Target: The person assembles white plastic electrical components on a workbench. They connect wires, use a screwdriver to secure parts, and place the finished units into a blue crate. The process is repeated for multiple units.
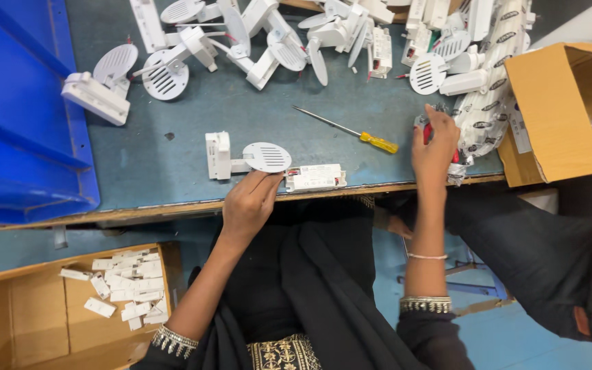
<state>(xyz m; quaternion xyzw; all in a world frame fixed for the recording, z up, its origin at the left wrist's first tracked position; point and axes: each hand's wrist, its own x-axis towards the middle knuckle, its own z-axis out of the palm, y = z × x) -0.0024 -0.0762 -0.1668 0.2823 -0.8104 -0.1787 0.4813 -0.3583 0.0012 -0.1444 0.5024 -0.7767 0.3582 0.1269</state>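
The left hand [249,202] pinches the round slotted disc [266,157] of a white fitting [219,155] near the counter [173,164] edge. Right of the disc, the right hand [434,147] closes on a red-handled tool [427,131]; the screwdriver [348,129] lies slantwise between them.

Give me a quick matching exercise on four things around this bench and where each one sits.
Things:
1. screwdriver
2. blue bin
3. round white fixture
4. small white blocks

Places:
A. in the cardboard box below the bench
B. at the left hand, near the bench's front edge
C. lying loose on the benchtop between the two hands
D. at the bench's left end

Pairs: 1-C, 2-D, 3-B, 4-A
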